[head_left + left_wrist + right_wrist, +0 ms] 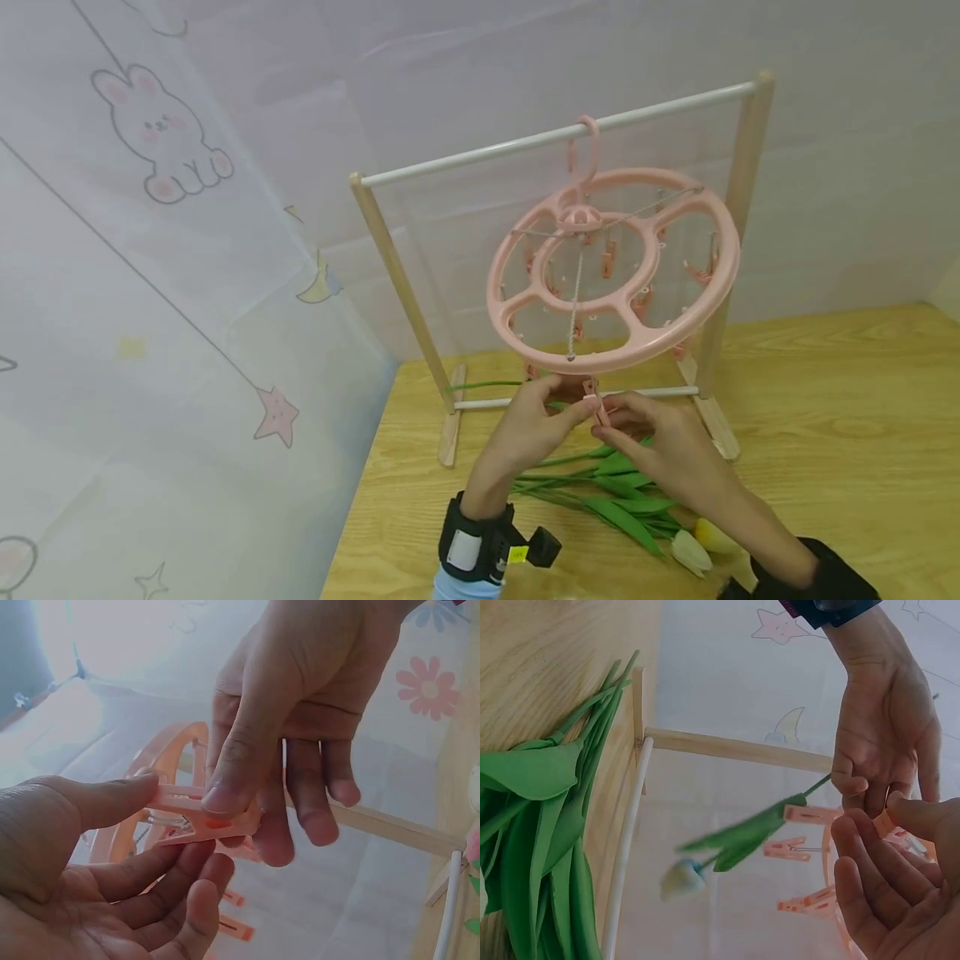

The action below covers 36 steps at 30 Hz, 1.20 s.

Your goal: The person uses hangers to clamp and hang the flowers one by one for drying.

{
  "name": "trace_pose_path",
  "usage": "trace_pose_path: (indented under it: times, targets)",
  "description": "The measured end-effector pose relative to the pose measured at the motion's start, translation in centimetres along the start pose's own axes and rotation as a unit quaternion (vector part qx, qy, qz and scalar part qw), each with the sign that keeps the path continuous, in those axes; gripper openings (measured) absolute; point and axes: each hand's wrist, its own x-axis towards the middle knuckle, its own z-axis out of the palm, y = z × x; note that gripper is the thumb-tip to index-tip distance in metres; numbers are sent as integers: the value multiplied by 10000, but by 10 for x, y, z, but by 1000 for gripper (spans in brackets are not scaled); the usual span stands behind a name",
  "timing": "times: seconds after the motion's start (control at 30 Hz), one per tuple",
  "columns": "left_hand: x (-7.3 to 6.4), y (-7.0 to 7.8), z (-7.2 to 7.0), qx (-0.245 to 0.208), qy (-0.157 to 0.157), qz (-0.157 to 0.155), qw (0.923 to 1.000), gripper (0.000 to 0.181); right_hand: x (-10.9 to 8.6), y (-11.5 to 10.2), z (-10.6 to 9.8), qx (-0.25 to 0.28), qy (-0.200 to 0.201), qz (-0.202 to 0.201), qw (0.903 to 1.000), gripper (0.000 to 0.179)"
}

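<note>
Both hands meet at a pink clothespin (597, 406) under the front rim of a round pink clip hanger (660, 340). My left hand (531, 427) pinches one end of the clothespin between thumb and fingers. From the other side, my right hand (678, 454) pinches it too. In the left wrist view, the left thumb lies on one end of the clothespin (176, 797), and the right thumb presses farther along. A single white tulip (681, 885) shows beyond the hands in the right wrist view, its stem passing behind the left hand (885, 724).
The hanger hooks over the white bar (480, 152) of a wooden stand (405, 287). Other pink clothespins (609, 260) dangle from it. Several tulips with green leaves (622, 500) lie on the wooden table (840, 433) below the hands. A printed cloth (225, 275) hangs behind.
</note>
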Motion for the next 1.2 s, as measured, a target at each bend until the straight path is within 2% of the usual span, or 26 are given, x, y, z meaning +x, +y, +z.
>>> trace_pose_path:
  times: [0.1,0.17,0.27,0.33,0.4,0.5,0.6,0.7,0.83,0.87,0.97,1.07,1.2]
  targets:
    - [2,-9,-3,-21,183,106,9998,25,-1,4,3,29,-502,125,9987,20]
    - [2,-12,-6,-61,281,215,9994,25,-2,10,5,-62,-1119,241,9934,17]
    - [1,-14,-10,-34,357,345,9988,25,-8,19,10,-498,-2095,351,9759,17]
    - [0,-14,-11,27,399,383,9985,25,-13,25,15,-860,-2517,357,9633,16]
    - [-1,-14,-12,95,436,407,9982,25,-19,28,21,-1158,-2761,335,9535,11]
    - [-2,-14,-13,83,478,357,9982,26,-26,32,31,-1546,-2785,350,9473,4]
    - [-2,-14,-14,35,464,306,9984,27,-29,35,40,-2069,-2510,440,9446,7]
    - [-2,-14,-14,53,443,265,9987,29,-32,39,47,-2586,-2268,574,9372,10]
    - [-4,-13,-15,190,477,211,9985,31,-35,47,53,-2873,-2278,543,9288,12]
    - [-6,-8,-15,205,482,165,9985,30,-36,48,55,-2914,-2263,493,9281,11]
    - [-10,6,-17,228,487,116,9985,31,-38,51,57,-2995,-2171,332,9285,11]
    - [-11,8,-17,225,478,42,9986,31,-38,52,56,-2900,-2130,245,9327,20]
    - [-6,-11,-18,148,462,145,9987,32,-37,52,55,-2660,-2153,240,9393,27]
